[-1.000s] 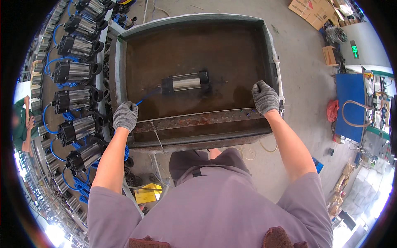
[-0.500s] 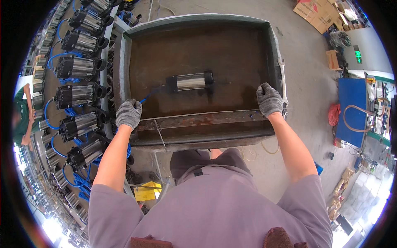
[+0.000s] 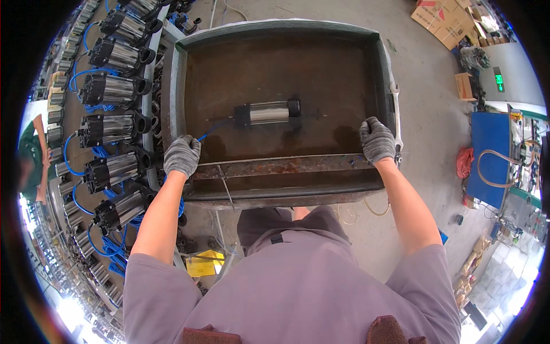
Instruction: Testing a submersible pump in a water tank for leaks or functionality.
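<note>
A gloved left hand (image 3: 183,155), meeting a blue cable (image 3: 210,132), and right hand (image 3: 377,140) curl at a tank's (image 3: 180,86) sides, grips unclear, a black-and-silver cylinder (image 3: 270,113) between and beyond them.

Fisheye view, bright workshop light, black vignette.
Glare burnt out lower left and right; tank (image 3: 269,66) interior dim; edges bowed.

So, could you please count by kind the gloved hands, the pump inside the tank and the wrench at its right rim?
Gloved hands: 2 (left hand, right hand)
Pump inside the tank: 1
Wrench: 1
Total: 4
</note>
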Demonstrator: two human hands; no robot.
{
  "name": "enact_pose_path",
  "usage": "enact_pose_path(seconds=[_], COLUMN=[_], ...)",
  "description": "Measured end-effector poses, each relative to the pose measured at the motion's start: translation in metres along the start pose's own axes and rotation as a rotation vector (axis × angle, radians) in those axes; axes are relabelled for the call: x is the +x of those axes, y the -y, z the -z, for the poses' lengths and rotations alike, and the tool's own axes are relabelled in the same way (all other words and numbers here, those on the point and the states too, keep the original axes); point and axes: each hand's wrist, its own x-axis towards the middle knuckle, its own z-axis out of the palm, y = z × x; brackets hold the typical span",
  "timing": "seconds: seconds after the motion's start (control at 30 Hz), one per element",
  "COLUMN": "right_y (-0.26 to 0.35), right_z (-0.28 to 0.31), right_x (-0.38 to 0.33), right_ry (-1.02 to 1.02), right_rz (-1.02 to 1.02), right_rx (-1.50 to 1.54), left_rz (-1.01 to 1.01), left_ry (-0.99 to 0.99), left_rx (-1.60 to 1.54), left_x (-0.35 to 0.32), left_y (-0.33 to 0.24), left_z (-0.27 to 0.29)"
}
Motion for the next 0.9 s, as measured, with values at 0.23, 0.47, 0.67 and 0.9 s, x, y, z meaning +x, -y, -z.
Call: enact_pose_path(seconds=[0.23, 0.47, 0.67, 0.9], right_y=[-0.0007, -0.0029, -0.0036, -0.0054], right_z=[-0.0002, -0.0022, -0.003, -0.0047], right_x=[-0.0008, 0.0007, 0.0003, 0.0004], right_ry=[0.01, 0.005, 0.001, -0.017], right_rz=[-0.015, -0.014, -0.011, 0.002], right_rx=[-0.006, -0.021, -0.009, 0.005], left_rz=[0.012, 0.01, -0.026, -0.011], left_ry=[0.004, 0.006, -0.027, -0.001], left_rx=[0.0, -0.006, 0.0, 0.019], left_x=[0.001, 0.0017, 0.0009, 0.0002], left_y=[0.001, 0.0025, 0.0021, 0.0004], left_z=[-0.0014, -0.0029, -0.003, -0.0019])
